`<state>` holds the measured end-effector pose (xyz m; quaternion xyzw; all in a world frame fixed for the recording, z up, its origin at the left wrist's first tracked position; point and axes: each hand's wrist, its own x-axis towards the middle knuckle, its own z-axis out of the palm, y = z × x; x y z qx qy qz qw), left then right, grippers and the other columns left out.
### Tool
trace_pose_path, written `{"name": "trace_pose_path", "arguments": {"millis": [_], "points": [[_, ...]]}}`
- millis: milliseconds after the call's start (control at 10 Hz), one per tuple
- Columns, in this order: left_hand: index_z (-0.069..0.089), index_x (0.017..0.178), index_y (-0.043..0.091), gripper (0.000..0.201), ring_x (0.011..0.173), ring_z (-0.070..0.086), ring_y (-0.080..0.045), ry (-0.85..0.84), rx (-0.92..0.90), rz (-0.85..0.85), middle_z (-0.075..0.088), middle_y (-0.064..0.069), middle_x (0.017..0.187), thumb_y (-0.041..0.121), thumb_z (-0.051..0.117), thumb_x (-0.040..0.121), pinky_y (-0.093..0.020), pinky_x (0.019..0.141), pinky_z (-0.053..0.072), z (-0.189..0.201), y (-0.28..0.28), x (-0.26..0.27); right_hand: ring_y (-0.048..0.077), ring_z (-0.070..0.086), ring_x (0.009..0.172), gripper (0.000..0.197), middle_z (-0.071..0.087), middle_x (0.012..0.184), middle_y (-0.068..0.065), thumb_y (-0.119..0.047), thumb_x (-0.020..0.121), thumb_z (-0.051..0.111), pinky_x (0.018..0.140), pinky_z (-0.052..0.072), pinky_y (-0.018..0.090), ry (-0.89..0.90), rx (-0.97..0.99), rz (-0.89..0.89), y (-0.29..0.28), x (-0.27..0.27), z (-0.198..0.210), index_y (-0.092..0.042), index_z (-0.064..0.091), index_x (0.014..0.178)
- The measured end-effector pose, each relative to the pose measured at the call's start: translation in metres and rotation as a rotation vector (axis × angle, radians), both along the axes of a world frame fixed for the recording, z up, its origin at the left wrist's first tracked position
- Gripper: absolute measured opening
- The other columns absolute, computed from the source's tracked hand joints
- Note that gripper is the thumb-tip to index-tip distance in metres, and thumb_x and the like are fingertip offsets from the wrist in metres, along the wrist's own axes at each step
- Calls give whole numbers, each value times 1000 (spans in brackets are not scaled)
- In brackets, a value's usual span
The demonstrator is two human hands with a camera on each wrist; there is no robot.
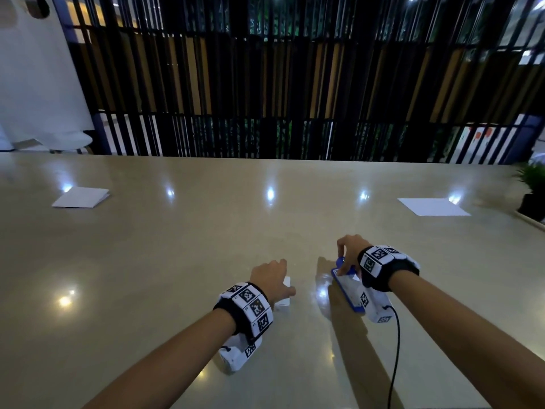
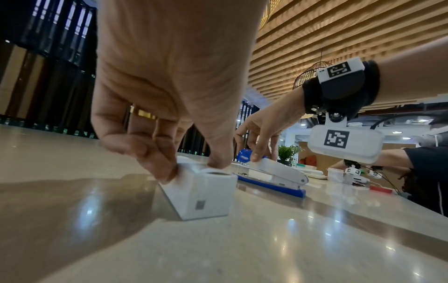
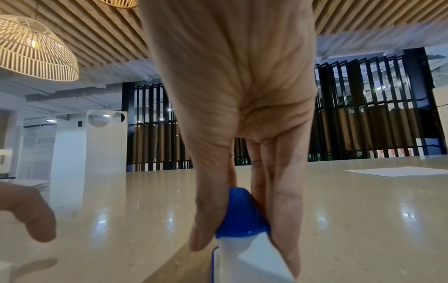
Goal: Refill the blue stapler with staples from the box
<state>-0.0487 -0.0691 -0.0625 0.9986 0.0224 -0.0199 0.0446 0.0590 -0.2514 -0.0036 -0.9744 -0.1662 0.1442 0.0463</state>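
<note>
You are only starting: your left hand (image 2: 155,107) pinches the top of the staple box (image 2: 203,193) on the table (image 1: 177,246), your right hand (image 3: 242,134) grips the closed stapler (image 2: 274,175) just beside it, nothing loaded yet.

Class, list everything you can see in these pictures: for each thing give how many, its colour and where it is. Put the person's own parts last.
Stapler: one, white body with blue base and blue front cap, on the table under the right hand.
Staple box: one, white, on the table left of the stapler.
Paper sheet: one, white, flat at far right of the table.
Folded paper: one, white, far left of the table.
Potted plant: one, green in a dark pot, right table edge.
Table: one, glossy beige.
Left hand: one, fingertips pinching the top of the box.
Right hand: one, its grip around the stapler's front end.
Wrist bands: two, black with white marker tiles.
</note>
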Motion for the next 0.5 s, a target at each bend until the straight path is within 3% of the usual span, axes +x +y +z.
{"name": "trace_pose_path", "arguments": {"millis": [100,200,300,400,500], "points": [[43,125,9,56,104,59,-32,-2,17,27,57,-14,119,47,53,86,-36,80,46,0,4,-1,27,59,86,41,65,111,15,-21,64,86,77,52,35,-8,-21,-10,2,-1,-1,-11,51,83],[42,128,9,60,105,60,-31,-29,30,40,59,-14,119,55,44,89,-36,82,47,-2,9,-1,24,55,82,40,59,96,9,-25,65,85,73,51,33,-23,-42,8,2,2,-4,-12,49,78],[43,130,15,56,103,61,-28,-4,85,4,60,-12,121,55,30,94,-37,81,46,1,20,0,25,57,80,40,58,91,7,-25,65,85,70,52,33,-11,-46,23,1,6,-6,-14,48,71],[48,127,16,53,102,61,-27,8,162,-14,60,-11,120,53,29,94,-36,80,44,13,41,8,28,67,83,28,70,104,15,-24,74,78,75,56,37,22,-93,27,3,13,2,-6,58,85],[59,115,10,55,92,61,-25,-8,111,24,62,-9,103,53,31,95,-32,78,41,35,63,10,18,58,59,33,70,111,20,-27,83,69,55,46,23,69,-136,31,1,21,15,2,68,99]]}}
